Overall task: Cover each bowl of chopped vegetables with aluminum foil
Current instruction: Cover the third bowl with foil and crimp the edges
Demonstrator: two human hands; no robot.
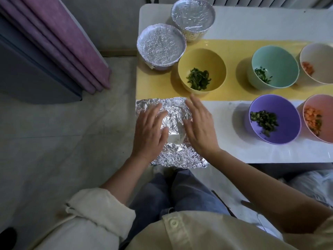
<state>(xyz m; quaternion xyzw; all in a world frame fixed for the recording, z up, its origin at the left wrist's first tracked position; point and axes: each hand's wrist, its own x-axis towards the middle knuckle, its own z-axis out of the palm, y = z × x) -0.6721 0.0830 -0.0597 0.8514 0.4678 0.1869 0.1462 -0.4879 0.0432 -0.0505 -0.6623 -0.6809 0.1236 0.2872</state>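
Observation:
A crinkled sheet of aluminum foil (173, 154) lies flat at the table's near left corner. My left hand (150, 130) rests flat on its left part with straight fingers. My right hand (200, 125) lies flat on its right part. Just beyond the sheet stands an uncovered yellow bowl (201, 56) with chopped greens. Two bowls wrapped in foil stand at the far left: one (161, 46) near the table edge, another (192, 17) behind it. To the right are open bowls: teal (275, 58), purple (277, 107), white (317, 56) and pink (320, 109).
The white table (234, 148) carries a yellow runner (155, 87) across its middle. A purple curtain (59, 42) hangs at the left over the grey floor. My legs in jeans are below the table's near edge.

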